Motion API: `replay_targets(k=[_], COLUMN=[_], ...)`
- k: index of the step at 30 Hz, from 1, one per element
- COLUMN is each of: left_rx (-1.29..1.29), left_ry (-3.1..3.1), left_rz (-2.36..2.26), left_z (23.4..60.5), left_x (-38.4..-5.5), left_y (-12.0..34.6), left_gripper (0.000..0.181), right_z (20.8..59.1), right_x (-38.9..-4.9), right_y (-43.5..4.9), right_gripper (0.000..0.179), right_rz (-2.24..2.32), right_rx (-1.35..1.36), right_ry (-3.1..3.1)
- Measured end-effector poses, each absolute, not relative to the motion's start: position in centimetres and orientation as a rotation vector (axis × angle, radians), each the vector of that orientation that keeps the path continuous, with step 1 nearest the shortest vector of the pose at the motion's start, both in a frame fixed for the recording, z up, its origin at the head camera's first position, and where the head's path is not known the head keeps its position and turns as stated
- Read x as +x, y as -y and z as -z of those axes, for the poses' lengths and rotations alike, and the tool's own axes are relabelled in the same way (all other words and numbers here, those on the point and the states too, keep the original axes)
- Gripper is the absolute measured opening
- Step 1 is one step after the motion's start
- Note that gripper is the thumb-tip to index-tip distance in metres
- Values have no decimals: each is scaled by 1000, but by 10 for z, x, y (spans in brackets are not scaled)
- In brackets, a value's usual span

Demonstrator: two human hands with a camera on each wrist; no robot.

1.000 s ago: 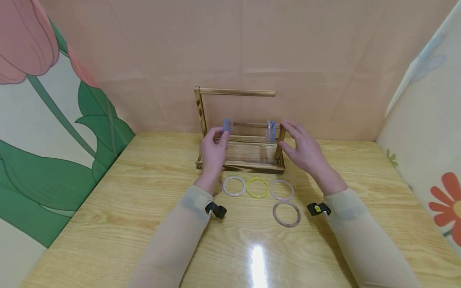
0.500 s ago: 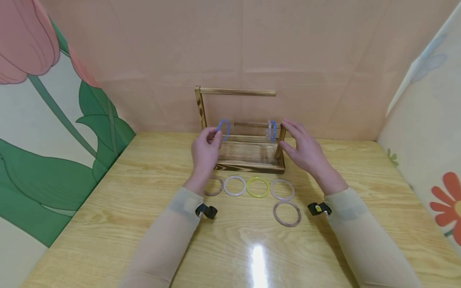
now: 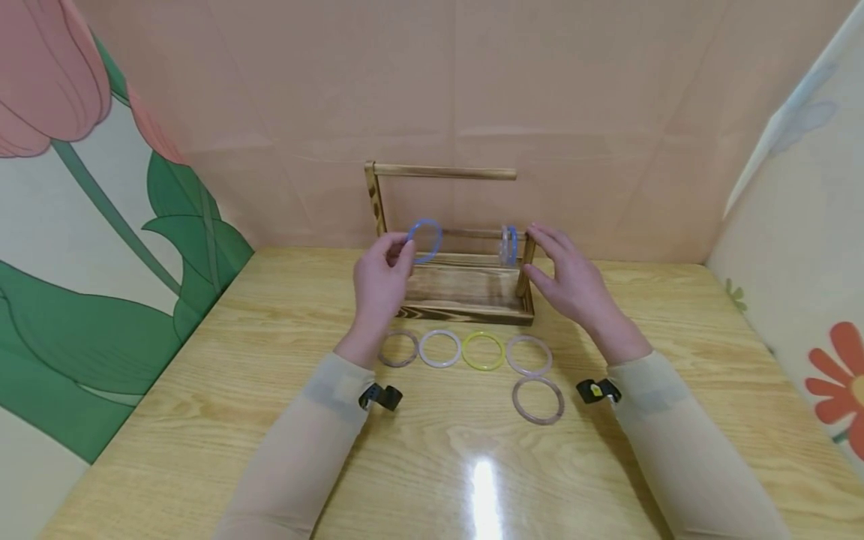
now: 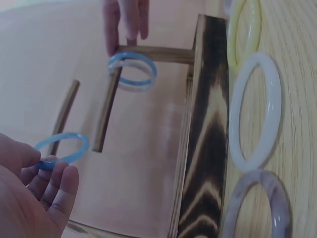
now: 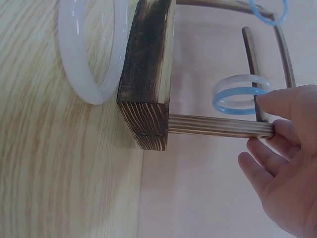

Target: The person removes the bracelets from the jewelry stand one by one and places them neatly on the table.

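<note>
My left hand (image 3: 381, 277) pinches a blue bangle (image 3: 441, 238) between thumb and fingers, tilted, near the free left end of the rack's lower rod (image 3: 466, 233). The rack (image 3: 466, 283) is dark-grained wood with a tray base and a higher rod (image 3: 445, 172). At the lower rod's right end hang a second blue bangle (image 4: 132, 82) and a clear whitish bangle (image 5: 240, 78). My right hand (image 3: 574, 281) holds the top of the short right post (image 5: 218, 126), thumb on one side and fingers on the other. The held bangle's lower edge is partly hidden by my fingers.
On the table before the rack lie a greyish bangle (image 3: 398, 365), a white bangle (image 3: 439, 366), a yellow bangle (image 3: 483, 369) and a pale pink bangle (image 3: 529, 374). A brownish bangle (image 3: 538, 422) lies nearer. A pinkish backdrop (image 3: 290, 112) stands behind.
My left hand has moved left, away from the rack's middle, with the blue bangle. The bangle has turned to show more of its round face. My right hand stays put on the post.
</note>
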State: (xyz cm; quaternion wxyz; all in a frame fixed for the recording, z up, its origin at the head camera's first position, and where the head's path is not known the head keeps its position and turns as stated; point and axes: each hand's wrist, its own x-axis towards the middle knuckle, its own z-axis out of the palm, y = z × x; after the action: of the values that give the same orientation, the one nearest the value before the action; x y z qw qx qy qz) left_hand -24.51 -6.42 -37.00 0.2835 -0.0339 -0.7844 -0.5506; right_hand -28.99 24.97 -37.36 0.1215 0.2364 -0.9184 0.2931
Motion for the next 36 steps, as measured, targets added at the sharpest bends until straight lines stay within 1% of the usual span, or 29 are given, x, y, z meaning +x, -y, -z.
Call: replay_targets(k=[10,17,21,36], left_rx=[-230,-315,-389,-591], left_ry=[2174,2376,2463,2644], left_rz=[1593,1526,1503,1425], left_z=[366,366,370,387], left_x=[-237,-230,-227,-218], left_y=[48,39,35,27], left_gripper=[15,16,18,16], right_z=[374,374,373,372], right_x=[-291,-291,-291,-290], right_y=[-250,-250,-250,-250], right_gripper=[70,70,70,69], right_rz=[-855,-850,-854,-856], right_rx=[689,691,694,690], right_ry=[2685,2684,2685,2694])
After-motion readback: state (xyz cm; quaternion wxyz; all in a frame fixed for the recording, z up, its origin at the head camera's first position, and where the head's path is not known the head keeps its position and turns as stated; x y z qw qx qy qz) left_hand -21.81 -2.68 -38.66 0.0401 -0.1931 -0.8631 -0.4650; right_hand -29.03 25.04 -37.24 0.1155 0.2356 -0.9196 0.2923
